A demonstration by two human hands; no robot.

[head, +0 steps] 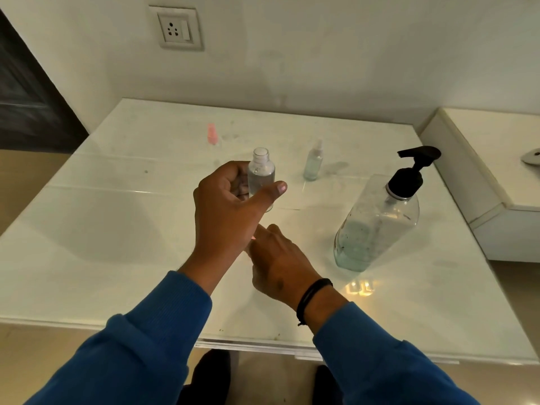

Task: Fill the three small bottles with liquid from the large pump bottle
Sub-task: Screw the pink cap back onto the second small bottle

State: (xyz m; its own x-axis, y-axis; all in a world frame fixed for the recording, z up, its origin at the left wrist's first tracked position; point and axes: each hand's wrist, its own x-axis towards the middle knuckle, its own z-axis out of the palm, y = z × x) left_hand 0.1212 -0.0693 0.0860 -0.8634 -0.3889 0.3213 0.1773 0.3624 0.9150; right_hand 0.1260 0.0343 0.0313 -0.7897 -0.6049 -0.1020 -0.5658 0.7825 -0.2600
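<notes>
Right hand (280,264) hangs loosely curled; left hand (230,206) grips uncapped small bottle (261,173).

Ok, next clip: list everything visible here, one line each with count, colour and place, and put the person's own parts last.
open small bottle: 1, clear, no cap, held upright above the table centre
capped small bottle: 1, clear with pale contents, standing on the table behind the held one, to its right
pink small bottle: 1, pink, blurred, far side of the table, left
pump bottle: 1, clear with black pump head, partly filled, table right
table: 1, glossy white
wall socket: 1, white, on the wall at upper left
side cabinet: 1, white, right of the table
left hand: 1, grips the open small bottle
right hand: 1, low under the left hand, fingertips hidden, black wristband
sleeves: 2, blue
</notes>
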